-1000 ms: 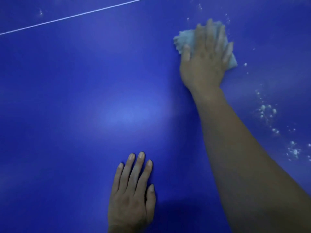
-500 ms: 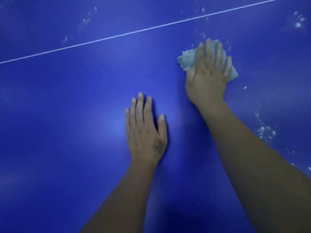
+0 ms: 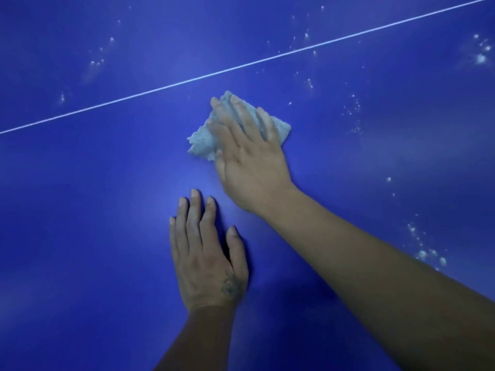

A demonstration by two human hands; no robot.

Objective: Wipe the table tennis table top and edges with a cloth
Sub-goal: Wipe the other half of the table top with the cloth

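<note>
Blue table top (image 3: pixel 80 210) fills my feed, and I use the thin white line (image 3: pixel 134 96) running across it as my marker. The pale cloth (image 3: pixel 203 141) now lies just on the near side of that line. A second ago it sat well short of it, so the stroke has carried forward and leftward along the line. The right hand (image 3: pixel 251 162) presses the cloth flat with its fingers (image 3: pixel 238 113) laid out straight on top, not curled round it, and they now slant toward the line instead of pointing straight ahead. One ragged corner of the cloth sticks out on the thumb side. The left hand (image 3: pixel 206 258) rests palm-down on bare table, nearer to me than the cloth and further from the line, fingers straight and holding nothing. It came up from the bottom of my view and has settled there as a brace. White specks (image 3: pixel 426 253) show on the near side of the line, off to the right of the forearm, and the cloth has moved away from them. More lie scattered beyond the line. I judge the strip under the cloth is being cleaned, but both speckled patches remain, and no edge is in view, so much of the job is left.
</note>
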